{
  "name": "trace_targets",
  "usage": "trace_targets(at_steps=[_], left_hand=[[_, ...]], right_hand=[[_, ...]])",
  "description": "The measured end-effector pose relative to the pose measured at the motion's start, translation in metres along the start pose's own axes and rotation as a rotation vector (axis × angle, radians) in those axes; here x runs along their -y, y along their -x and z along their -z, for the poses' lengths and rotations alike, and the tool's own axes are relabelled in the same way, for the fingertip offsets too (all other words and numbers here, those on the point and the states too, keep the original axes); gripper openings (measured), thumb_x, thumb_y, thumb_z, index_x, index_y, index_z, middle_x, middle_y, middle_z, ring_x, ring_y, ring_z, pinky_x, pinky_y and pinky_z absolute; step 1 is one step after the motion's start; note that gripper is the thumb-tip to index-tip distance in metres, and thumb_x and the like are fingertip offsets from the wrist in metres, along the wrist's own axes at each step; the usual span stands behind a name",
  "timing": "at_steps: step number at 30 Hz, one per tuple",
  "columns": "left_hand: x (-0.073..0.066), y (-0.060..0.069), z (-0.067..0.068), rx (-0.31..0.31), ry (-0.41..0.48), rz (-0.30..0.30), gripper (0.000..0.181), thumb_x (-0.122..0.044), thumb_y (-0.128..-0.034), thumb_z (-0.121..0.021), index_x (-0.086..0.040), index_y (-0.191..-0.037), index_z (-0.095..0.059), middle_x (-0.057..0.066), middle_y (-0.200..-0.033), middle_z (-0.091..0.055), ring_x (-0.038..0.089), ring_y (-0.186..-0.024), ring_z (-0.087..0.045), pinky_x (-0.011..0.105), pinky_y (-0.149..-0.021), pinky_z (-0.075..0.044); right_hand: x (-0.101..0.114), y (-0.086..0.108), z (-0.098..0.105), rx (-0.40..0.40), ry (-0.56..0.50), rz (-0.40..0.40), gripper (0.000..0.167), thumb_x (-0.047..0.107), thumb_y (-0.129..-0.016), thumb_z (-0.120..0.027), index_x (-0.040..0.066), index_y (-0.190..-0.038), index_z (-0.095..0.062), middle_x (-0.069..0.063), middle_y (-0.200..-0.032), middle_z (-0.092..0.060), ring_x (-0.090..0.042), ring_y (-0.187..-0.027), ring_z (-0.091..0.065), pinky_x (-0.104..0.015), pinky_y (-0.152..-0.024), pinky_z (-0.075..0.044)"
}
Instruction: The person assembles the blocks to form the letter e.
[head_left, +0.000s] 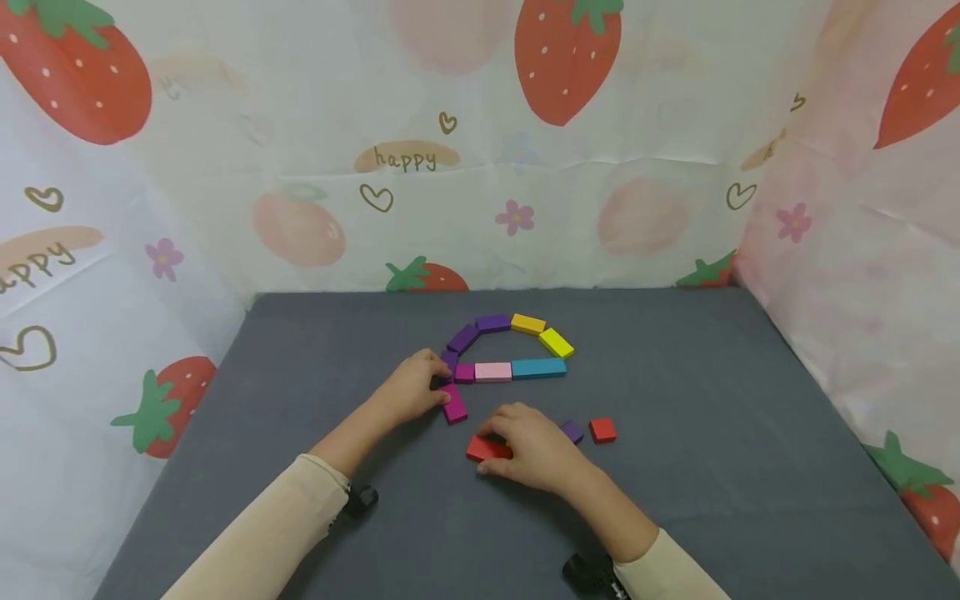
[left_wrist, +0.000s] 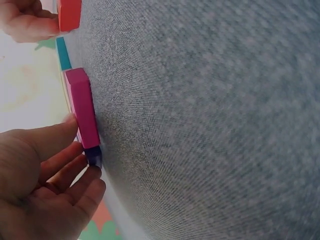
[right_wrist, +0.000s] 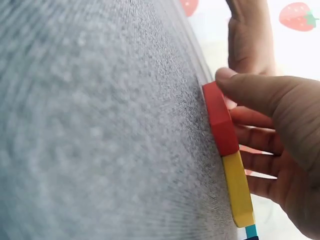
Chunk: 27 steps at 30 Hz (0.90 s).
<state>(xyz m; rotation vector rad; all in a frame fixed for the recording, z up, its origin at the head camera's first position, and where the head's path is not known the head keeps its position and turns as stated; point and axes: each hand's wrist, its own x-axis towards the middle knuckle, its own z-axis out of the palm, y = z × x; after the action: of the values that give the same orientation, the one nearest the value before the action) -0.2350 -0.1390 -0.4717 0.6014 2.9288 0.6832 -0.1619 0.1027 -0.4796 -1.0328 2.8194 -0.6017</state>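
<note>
My left hand (head_left: 408,385) is at the left end of a block outline, thumb touching a magenta block (head_left: 453,404). Its other fingers lie loosely spread by a purple block (left_wrist: 94,156), seen in the left wrist view. With thumb and fingers on opposite sides, my right hand (head_left: 536,450) pinches a red block (head_left: 486,448) flat on the table. A yellow block (right_wrist: 237,190) adjoins that red one, mostly hidden by the hand in the head view. The outline's lower row has a short magenta block (head_left: 465,372), a pink block (head_left: 492,372) and a blue block (head_left: 538,368).
Purple blocks (head_left: 492,323) and yellow blocks (head_left: 557,342) curve along the outline's top. Right of my right hand lie a partly covered purple block (head_left: 572,431) and a red square block (head_left: 602,430). Strawberry-print cloth (head_left: 480,200) stands behind the grey table (head_left: 712,467).
</note>
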Motion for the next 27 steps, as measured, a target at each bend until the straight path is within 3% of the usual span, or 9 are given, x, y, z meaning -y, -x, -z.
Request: trace_targets(at_steps=[5, 12, 27], left_hand=[[0.0, 0.0, 0.0, 0.0, 0.004, 0.007, 0.033, -0.017, -0.0889, -0.081, 0.001, -0.116, -0.074, 0.015, -0.12, -0.063, 0.031, -0.117, -0.061, 0.045, -0.106, -0.047], [-0.002, 0.001, 0.002, -0.001, -0.003, 0.008, 0.033, -0.017, -0.0895, -0.081, 0.001, -0.117, -0.074, 0.015, -0.12, -0.063, 0.032, -0.116, -0.062, 0.045, -0.105, -0.048], [-0.007, 0.002, 0.006, 0.016, -0.015, 0.008, 0.034, -0.018, -0.0907, -0.08, 0.001, -0.118, -0.073, 0.016, -0.122, -0.063, 0.032, -0.117, -0.061, 0.045, -0.106, -0.048]], right_hand=[[-0.002, -0.001, -0.005, 0.005, 0.044, -0.007, 0.05, 0.053, -0.084, -0.081, 0.022, -0.122, -0.072, 0.005, -0.118, -0.067, -0.014, -0.108, -0.056, -0.037, -0.098, -0.051], [0.0, -0.003, -0.008, -0.018, 0.084, -0.01, 0.044, 0.047, -0.086, -0.081, 0.02, -0.12, -0.072, 0.004, -0.115, -0.068, -0.014, -0.106, -0.056, -0.037, -0.099, -0.051], [0.013, -0.019, -0.003, -0.054, -0.003, -0.142, 0.036, 0.036, -0.088, -0.082, 0.016, -0.116, -0.073, 0.003, -0.105, -0.068, -0.013, -0.091, -0.056, -0.035, -0.088, -0.055]])
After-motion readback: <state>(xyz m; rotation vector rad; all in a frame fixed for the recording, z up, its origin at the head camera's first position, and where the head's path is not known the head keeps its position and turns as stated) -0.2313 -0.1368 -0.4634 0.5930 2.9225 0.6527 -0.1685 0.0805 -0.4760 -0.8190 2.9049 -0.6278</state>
